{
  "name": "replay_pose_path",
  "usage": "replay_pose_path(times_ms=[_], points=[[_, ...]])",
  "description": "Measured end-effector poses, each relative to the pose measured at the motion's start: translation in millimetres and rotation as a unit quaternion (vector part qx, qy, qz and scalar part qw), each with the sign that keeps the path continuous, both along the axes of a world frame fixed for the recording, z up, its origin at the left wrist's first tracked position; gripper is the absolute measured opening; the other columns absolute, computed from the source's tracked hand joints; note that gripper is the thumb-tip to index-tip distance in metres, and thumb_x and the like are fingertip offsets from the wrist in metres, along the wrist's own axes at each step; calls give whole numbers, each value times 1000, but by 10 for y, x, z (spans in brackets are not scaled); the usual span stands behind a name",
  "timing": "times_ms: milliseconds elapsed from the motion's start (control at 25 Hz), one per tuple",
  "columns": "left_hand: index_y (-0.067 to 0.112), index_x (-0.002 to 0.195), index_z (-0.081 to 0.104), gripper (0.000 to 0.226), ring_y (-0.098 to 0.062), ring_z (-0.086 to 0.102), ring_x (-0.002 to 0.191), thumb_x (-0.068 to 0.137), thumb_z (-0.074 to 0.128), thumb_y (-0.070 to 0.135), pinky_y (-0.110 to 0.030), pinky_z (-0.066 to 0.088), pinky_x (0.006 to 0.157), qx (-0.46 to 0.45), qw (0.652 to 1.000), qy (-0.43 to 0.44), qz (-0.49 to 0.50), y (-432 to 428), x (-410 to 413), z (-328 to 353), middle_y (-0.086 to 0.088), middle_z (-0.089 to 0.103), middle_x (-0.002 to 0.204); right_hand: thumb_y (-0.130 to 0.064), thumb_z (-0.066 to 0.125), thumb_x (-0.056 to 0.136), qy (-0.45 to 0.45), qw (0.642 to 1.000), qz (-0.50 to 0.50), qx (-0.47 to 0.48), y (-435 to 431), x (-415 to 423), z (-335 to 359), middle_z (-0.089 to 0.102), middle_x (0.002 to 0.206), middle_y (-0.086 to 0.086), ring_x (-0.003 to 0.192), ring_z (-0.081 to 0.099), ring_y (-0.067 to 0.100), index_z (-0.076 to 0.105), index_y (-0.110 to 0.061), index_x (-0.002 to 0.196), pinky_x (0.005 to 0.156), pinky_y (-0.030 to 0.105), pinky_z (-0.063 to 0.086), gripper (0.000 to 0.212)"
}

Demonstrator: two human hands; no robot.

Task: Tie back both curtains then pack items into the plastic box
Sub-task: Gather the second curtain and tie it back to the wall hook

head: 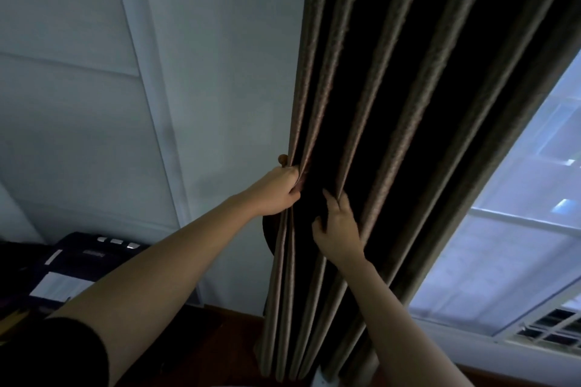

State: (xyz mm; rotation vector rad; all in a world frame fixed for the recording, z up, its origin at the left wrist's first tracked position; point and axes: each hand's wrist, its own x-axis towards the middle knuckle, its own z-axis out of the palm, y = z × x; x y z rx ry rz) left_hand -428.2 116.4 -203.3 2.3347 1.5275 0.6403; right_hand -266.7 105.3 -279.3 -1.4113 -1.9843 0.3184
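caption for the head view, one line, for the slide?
Left hand grips the curtain edge by the wall while the right hand gathers its folds beside the window.

Dim, bluish room lit only by daylight from the window (509,248) at right, which is washed out and soft. The curtain (393,104) folds sink into near-black shadow, and wide-angle distortion slants straight lines toward the edges

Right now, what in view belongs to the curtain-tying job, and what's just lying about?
In the job:
dark pleated fabric curtain
left hand, gripping its gathered edge folds
right hand, fingers on a middle fold

Lying about:
dark device with pale buttons
white-framed window
pale panelled wall
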Motion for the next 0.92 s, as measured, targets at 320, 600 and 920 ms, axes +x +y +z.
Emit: replay_pose_path(times_ms=[320,600,920], points=[[11,80,40,14,-23,45,61,92,40,4,-35,41,57,-72,997,17,-20,34,113,50,-6,44,71,-12,46,89,-109,974,138,-143,-295,27,-654,1,160,3,142,23,25,12,-13,150,113,26,24,70],[8,92,53,34,-21,63,75,83,59,41,-36,54,68,-73,997,-4,-20,1,264,-1,-9,62,87,-14,45,90,-131,969,122,-173,-222,3,-700,-1,160,3,144,18,27,13,-12,150,116,36,26,69],[9,139,23,56,-10,57,59,91,53,7,-16,47,56,67,989,-131,19,-152,267,-299,-3,56,79,-23,60,76,101,965,-165,179,-401,211,-479,41,138,20,130,34,31,47,-10,117,113,39,20,45]])
